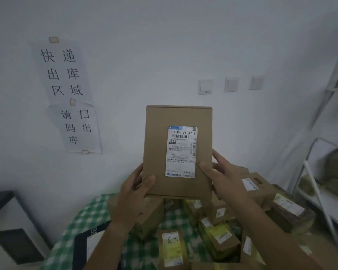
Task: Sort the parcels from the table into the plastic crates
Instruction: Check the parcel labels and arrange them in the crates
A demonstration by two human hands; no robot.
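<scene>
Far left: dark cabinet (6, 221) w/ a white face, low against the wall; above it, two paper signs (66, 94) taped up w/ Chinese text. Left hand (134, 193) grasps the lower-left corner of the held parcel (177, 152), thumb across the front face, fingers hidden behind. Parcel is a flat brown cardboard box, raised upright in front of the wall, well above the table (82, 221), shipping label (180, 152) facing the camera, top line reads approx "501E- M1 A21B". Right hand (220, 172) grips the right edge lower down, thumb on front, fingers wrapped behind. Prob light and stiff: two hands hold it by edges only, no sag; plain cardboard shouldn't slip. Best hold = opposite edges, clear of the label so it stays readable. Below: more parcels (213, 230) piled on the green check cloth, one marked "1-3". Right: three wall switches (230, 84), then a white metal rack (320, 172). No crates in view.
</scene>
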